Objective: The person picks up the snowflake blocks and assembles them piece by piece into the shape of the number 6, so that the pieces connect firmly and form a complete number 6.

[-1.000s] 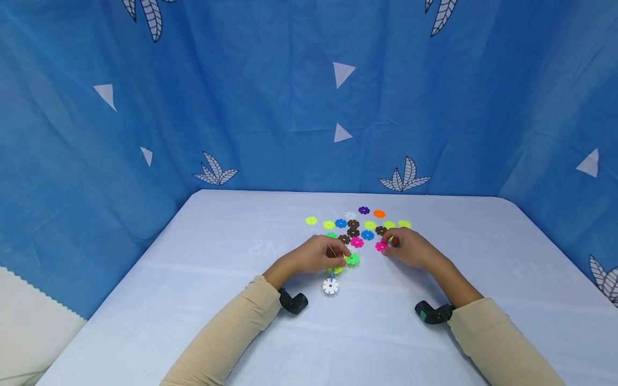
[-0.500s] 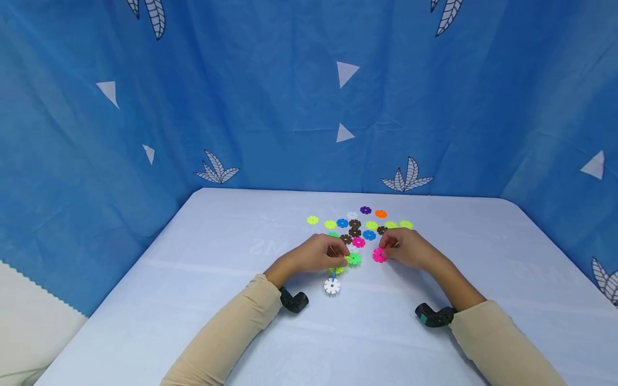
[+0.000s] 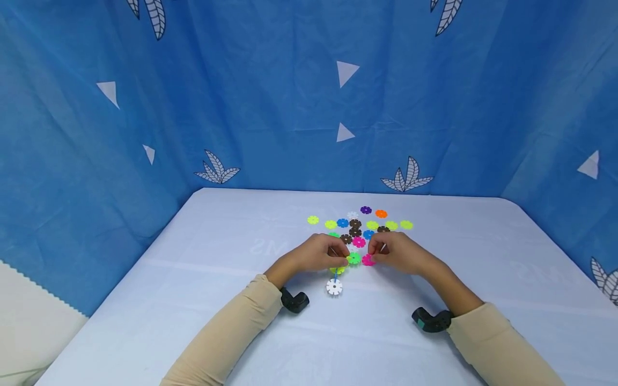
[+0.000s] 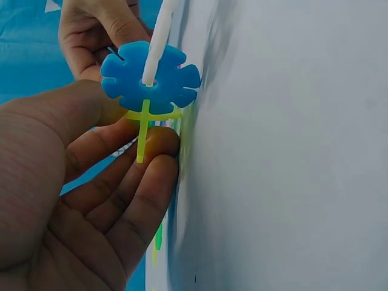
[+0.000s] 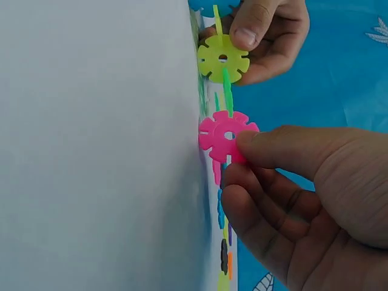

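Observation:
My left hand [image 3: 316, 253] pinches a yellow notched disc [image 5: 209, 60] between thumb and fingers. That disc is part of a slotted-together chain. The white disc [image 3: 334, 288] hangs at its near end, then come the blue disc [image 4: 121, 79] and yellow pieces. A green disc [image 5: 228, 94] stands edge-on at the far end. My right hand [image 3: 402, 253] pinches a pink notched disc [image 5: 213, 134] with thumb and fingertips, its face turned to the right wrist view. The pink disc's rim meets the green disc's edge; whether their slots interlock I cannot tell.
Loose notched discs lie flat on the white table [image 3: 232, 225] behind the hands, among them a purple disc [image 3: 366, 210], an orange disc [image 3: 381, 214] and several brown and yellow ones. A blue patterned curtain [image 3: 270, 107] stands behind the table.
My right hand has lifted the pink disc from beside the loose discs and moved it left, up to the green disc. My left hand has stayed nearly still with the chain.

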`<state>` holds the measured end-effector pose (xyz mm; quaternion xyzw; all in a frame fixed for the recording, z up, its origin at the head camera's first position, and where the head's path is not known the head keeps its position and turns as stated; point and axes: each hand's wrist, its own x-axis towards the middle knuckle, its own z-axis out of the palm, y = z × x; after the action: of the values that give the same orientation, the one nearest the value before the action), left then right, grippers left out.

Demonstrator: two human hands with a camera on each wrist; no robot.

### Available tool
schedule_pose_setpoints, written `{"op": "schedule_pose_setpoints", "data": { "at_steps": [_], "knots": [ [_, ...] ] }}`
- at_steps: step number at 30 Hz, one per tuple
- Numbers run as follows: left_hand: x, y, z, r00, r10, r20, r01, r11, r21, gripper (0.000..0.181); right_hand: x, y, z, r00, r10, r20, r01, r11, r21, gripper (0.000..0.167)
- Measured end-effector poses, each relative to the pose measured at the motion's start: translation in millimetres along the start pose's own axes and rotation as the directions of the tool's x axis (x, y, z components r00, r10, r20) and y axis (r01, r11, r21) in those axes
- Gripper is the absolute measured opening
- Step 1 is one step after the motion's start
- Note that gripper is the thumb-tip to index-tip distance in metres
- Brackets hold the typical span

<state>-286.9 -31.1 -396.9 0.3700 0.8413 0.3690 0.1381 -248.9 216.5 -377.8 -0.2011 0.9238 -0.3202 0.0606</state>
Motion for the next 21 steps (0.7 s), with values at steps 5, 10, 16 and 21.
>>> {"op": "schedule_pose_setpoints", "data": {
  "at_steps": [5,10,16,21],
  "knots": [
    [-0.3,0.1,0.5,1.000,-0.005,0.006,0.005,1.000,0.008,0.012,0.6,-1.9,2.9,0.999,-0.042,0.006,0.042,0.999,-0.011,0.018],
    [-1.2,0.3,0.5,1.000,-0.005,0.001,0.005,1.000,0.017,0.011,0.3,-1.4,4.0,0.999,-0.051,0.002,0.051,0.999,-0.015,0.018],
    [-1.8,-0.7,0.4,1.000,0.003,-0.003,-0.003,1.000,0.012,0.011,0.5,-0.2,4.6,0.999,-0.049,-0.003,0.048,0.999,-0.018,0.017],
    [-1.4,-0.6,0.7,1.000,-0.001,0.000,0.001,1.000,0.014,0.011,0.0,0.9,5.2,0.999,-0.050,-0.005,0.050,0.999,-0.014,0.018]
  ]
}}
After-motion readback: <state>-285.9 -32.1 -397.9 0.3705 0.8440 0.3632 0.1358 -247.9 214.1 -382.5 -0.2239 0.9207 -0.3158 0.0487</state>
